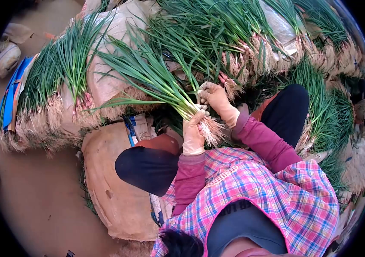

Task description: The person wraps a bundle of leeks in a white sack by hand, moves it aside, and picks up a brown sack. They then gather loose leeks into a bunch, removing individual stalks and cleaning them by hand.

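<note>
A bunch of green onions (165, 88) with long green leaves and pale, stringy roots lies across the middle of the view. Around its stems, just above the roots, my gloved left hand (194, 133) is closed. My gloved right hand (216, 99) touches the same bunch from the right, its fingers bent together near the stems; whatever they pinch is too small to make out. The roots hang over beside my left hand, toward my lap.
Rows of green onions (41, 81) lie at the left, with more bunches (251, 43) across the top and down the right side. A brown sack (118, 180) lies left of my knees. Muddy ground (41, 192) shows at the lower left.
</note>
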{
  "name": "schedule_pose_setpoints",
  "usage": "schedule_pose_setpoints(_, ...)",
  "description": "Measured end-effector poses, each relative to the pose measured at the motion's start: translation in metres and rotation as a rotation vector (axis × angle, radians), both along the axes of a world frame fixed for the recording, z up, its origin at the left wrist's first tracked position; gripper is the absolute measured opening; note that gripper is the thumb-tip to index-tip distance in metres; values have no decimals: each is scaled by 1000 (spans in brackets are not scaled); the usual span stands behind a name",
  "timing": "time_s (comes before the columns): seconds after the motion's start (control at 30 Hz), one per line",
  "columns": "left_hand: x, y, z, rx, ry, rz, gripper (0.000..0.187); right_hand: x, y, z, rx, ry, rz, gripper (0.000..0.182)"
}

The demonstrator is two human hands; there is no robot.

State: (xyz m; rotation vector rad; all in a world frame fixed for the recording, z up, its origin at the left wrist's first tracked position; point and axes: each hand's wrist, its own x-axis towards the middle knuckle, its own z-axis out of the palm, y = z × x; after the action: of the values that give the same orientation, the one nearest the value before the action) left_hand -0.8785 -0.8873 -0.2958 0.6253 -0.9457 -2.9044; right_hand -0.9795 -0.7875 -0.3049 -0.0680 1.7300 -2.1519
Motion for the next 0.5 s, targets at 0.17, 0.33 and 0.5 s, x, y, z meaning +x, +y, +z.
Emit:
schedule_pose_setpoints(0.17,7,0,6,-80,7,39,24,-38,36,-43,132,-98,-383,23)
schedule_pose_setpoints(0.33,2,5,11,-134,-223,49,21,8,20,9,242,39,174,23)
schedule_pose_setpoints(0.5,5,3,6,-125,-243,17,25,13,2,28,960,663,173,21)
